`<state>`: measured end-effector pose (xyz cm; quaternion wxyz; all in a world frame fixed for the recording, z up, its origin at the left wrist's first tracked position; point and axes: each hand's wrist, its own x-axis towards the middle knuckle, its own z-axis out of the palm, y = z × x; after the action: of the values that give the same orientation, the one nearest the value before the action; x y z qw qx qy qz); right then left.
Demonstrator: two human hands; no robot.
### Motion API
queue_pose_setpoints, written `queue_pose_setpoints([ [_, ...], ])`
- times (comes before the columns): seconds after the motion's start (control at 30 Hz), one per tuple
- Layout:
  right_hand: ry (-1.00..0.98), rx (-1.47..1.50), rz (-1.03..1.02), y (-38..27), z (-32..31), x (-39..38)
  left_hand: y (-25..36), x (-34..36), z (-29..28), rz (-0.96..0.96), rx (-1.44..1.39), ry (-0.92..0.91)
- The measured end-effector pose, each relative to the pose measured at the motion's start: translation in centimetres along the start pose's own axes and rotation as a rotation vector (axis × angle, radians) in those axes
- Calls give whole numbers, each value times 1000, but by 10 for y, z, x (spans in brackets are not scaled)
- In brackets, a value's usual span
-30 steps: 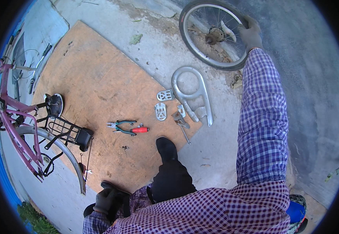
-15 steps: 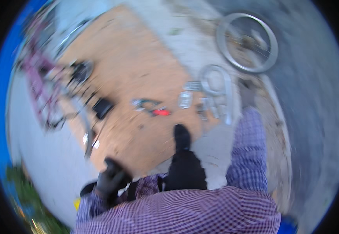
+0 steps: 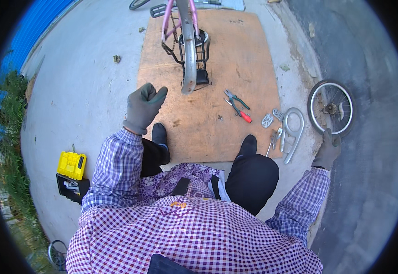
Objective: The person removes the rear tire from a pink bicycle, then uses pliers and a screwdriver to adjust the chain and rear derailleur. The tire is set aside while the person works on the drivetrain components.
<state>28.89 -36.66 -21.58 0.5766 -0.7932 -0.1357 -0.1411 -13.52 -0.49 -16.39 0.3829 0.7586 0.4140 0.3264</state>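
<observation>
My left hand (image 3: 145, 108), in a grey work glove, is raised over the board's left edge. Its fingers are curled in and the thumb sticks out; nothing shows in them. Ahead of it is a pink bicycle frame (image 3: 166, 22) with a metal mudguard (image 3: 189, 57) and a black rear carrier (image 3: 202, 76). My right hand (image 3: 328, 150), gloved too, reaches out to the right. Its thumb and fingers look apart and overlap the near edge of a bicycle wheel (image 3: 312, 108); whether they touch the tyre I cannot tell.
On the wooden board (image 3: 249, 50) lie pliers (image 3: 240, 101) and a red-handled screwdriver (image 3: 245, 117). Two pedals (image 3: 267, 120), a curved silver chain guard (image 3: 294, 148) and metal tools (image 3: 272, 140) lie to their right. A yellow-lidded toolbox (image 3: 72, 165) sits at the left.
My view has swung round, so the bicycle now stands ahead instead of at the left. My left hand has come up and forward. My right hand appears closer to the wheel.
</observation>
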Motion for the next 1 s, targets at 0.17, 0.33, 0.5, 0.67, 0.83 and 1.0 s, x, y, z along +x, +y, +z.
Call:
queue_pose_setpoints([
  [0.17, -271, 56, -62, -19, 210, -139, -245, 8, -18, -204, -148, 162],
  [0.33, -331, -33, -58, -30, 243, -159, -247, 15, 44, -109, -216, 112],
  [0.5, -625, 58, 120, -22, 284, -207, -214, 29, 69, -205, -195, -16],
  [0.67, -881, 157, 405, -2, 330, -242, -216, 49, 71, -55, -151, -7],
  [0.83, -874, 68, 655, 15, 336, -237, -203, 33, 67, -113, -246, -17],
  [1.0, -845, 22, 749, 43, 347, -234, -155, 16, 39, -98, -383, 53],
])
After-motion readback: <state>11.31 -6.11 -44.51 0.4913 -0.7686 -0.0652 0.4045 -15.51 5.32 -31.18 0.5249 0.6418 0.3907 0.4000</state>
